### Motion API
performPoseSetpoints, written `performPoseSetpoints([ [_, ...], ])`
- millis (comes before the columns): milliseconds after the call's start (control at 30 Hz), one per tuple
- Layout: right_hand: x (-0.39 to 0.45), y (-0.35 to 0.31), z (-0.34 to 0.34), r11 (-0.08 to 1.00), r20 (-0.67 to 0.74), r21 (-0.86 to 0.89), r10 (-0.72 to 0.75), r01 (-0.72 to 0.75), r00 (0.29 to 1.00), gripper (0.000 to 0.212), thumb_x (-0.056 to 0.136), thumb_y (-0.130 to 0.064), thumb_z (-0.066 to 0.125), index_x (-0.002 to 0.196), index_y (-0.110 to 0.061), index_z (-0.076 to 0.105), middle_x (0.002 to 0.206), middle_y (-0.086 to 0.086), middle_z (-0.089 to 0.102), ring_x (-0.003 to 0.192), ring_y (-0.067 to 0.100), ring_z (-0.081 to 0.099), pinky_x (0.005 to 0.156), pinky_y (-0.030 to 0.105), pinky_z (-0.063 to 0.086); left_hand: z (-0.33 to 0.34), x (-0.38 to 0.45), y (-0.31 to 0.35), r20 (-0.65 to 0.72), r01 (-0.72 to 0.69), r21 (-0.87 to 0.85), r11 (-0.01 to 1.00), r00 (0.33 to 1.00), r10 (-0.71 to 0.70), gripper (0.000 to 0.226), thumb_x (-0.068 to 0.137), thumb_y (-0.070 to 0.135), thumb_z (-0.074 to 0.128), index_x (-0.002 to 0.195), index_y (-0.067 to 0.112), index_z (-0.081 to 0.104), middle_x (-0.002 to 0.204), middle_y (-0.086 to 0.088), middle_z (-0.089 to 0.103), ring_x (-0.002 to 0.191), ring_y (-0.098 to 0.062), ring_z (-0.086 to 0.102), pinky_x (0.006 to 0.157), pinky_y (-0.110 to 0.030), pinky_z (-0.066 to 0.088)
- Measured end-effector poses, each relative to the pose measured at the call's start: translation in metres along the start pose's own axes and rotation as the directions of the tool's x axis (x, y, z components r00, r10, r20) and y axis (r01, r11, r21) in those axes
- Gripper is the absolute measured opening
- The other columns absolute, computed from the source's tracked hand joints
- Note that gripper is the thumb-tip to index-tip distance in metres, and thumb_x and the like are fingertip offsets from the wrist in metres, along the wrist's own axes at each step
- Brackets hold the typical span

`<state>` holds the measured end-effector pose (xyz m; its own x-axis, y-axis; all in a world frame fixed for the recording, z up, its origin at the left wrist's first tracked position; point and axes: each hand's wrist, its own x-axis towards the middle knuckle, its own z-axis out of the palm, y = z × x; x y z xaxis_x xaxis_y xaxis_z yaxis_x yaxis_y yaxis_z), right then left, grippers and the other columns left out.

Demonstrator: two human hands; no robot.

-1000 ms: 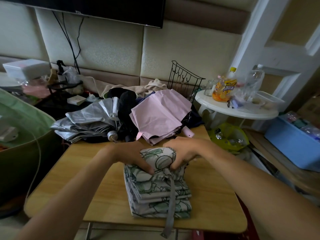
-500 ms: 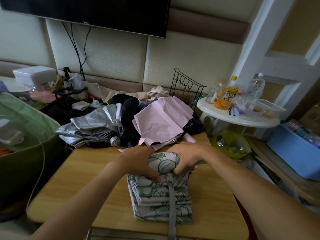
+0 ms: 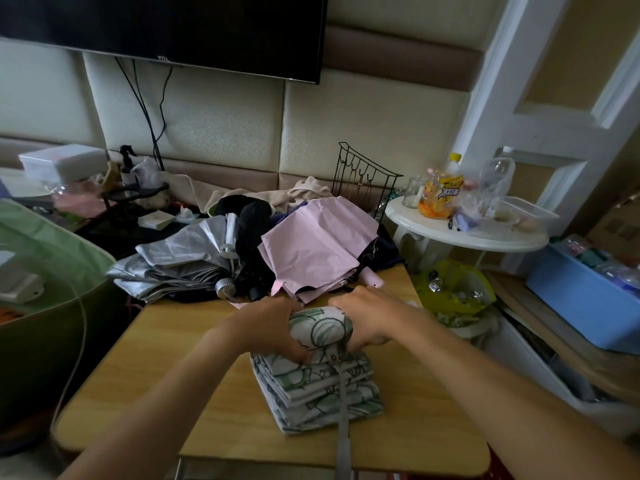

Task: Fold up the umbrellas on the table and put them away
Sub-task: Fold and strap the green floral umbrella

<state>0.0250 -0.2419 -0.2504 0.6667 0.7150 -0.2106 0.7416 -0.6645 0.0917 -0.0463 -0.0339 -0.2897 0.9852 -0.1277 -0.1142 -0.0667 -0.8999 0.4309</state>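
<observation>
Both hands, the left hand and right hand, gripped the patterned umbrella on the surface; keeping its folds squeezed tight probably mattered before wrapping the strap.

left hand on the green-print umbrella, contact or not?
Touching. The head view shows the left hand curled round the far end of the green-print umbrella, thumb pressed on the fabric with no gap; the right hand grips the other side.
</observation>
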Motion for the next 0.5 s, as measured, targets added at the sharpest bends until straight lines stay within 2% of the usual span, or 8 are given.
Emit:
performPoseSetpoints([
  [100, 0.000, 0.003, -0.002, 0.998, 0.073, 0.069, 0.006, -0.011, 0.997, 0.040, 0.063, -0.045, 0.084, 0.084, -0.033, 0.053, 0.091, -0.006, 0.059, 0.095, 0.024, 0.059, 0.079, 0.041, 0.053, 0.002, -0.004, 0.004, -0.022, -0.013, 0.127, 0.992, 1.000, 0.016, 0.081, 0.055, 0.070, 0.080, 0.127, 0.038, 0.060, 0.116, 0.013, 0.067, 0.103, -0.013, 0.064, 0.087, -0.038, 0.056],
  [200, 0.001, 0.010, -0.006, 0.993, 0.154, 0.115, 0.003, -0.021, 0.988, 0.034, 0.065, -0.040, 0.086, 0.085, -0.028, 0.061, 0.084, -0.008, 0.062, 0.087, 0.020, 0.059, 0.076, 0.039, 0.056, 0.011, -0.008, 0.005, -0.140, 0.003, 0.286, 0.958, 0.989, 0.039, 0.086, 0.056, 0.084, 0.068, 0.127, 0.038, 0.056, 0.122, 0.012, 0.063, 0.108, -0.015, 0.062, 0.087, -0.036, 0.053],
  [300, -0.002, 0.021, -0.009, 0.970, 0.229, 0.238, -0.012, -0.044, 0.973, 0.030, 0.067, -0.028, 0.087, 0.090, -0.024, 0.067, 0.086, 0.000, 0.073, 0.082, 0.023, 0.071, 0.066, 0.041, 0.063, 0.017, -0.011, 0.008, -0.117, -0.023, 0.285, 0.958, 0.991, 0.058, 0.093, 0.053, 0.090, 0.067, 0.125, 0.033, 0.054, 0.121, 0.009, 0.064, 0.112, -0.018, 0.060, 0.091, -0.035, 0.047],
  [367, -0.004, 0.024, -0.011, 0.952, 0.270, 0.300, -0.025, -0.059, 0.963, 0.030, 0.071, -0.020, 0.085, 0.094, -0.024, 0.067, 0.087, 0.001, 0.073, 0.075, 0.020, 0.072, 0.059, 0.034, 0.061, 0.016, -0.012, 0.010, -0.070, -0.039, 0.236, 0.971, 0.996, 0.057, 0.087, 0.056, 0.082, 0.075, 0.124, 0.032, 0.053, 0.122, 0.009, 0.063, 0.114, -0.019, 0.057, 0.094, -0.036, 0.046],
  [433, -0.003, 0.024, -0.010, 0.935, 0.294, 0.349, -0.040, -0.068, 0.955, 0.030, 0.073, -0.016, 0.084, 0.096, -0.025, 0.066, 0.090, 0.002, 0.073, 0.073, 0.018, 0.071, 0.058, 0.033, 0.060, 0.014, -0.014, 0.011, -0.060, -0.059, 0.216, 0.975, 0.996, 0.073, 0.077, 0.062, 0.069, 0.082, 0.123, 0.030, 0.054, 0.122, 0.008, 0.063, 0.114, -0.019, 0.056, 0.094, -0.037, 0.047],
  [500, -0.003, 0.023, -0.009, 0.922, 0.301, 0.382, -0.050, -0.072, 0.952, 0.031, 0.073, -0.014, 0.084, 0.097, -0.025, 0.066, 0.091, 0.003, 0.074, 0.073, 0.019, 0.072, 0.058, 0.032, 0.060, 0.014, -0.014, 0.010, -0.095, -0.084, 0.201, 0.976, 0.990, 0.105, 0.058, 0.070, 0.054, 0.083, 0.115, 0.027, 0.058, 0.115, 0.007, 0.063, 0.109, -0.018, 0.057, 0.086, -0.033, 0.046],
])
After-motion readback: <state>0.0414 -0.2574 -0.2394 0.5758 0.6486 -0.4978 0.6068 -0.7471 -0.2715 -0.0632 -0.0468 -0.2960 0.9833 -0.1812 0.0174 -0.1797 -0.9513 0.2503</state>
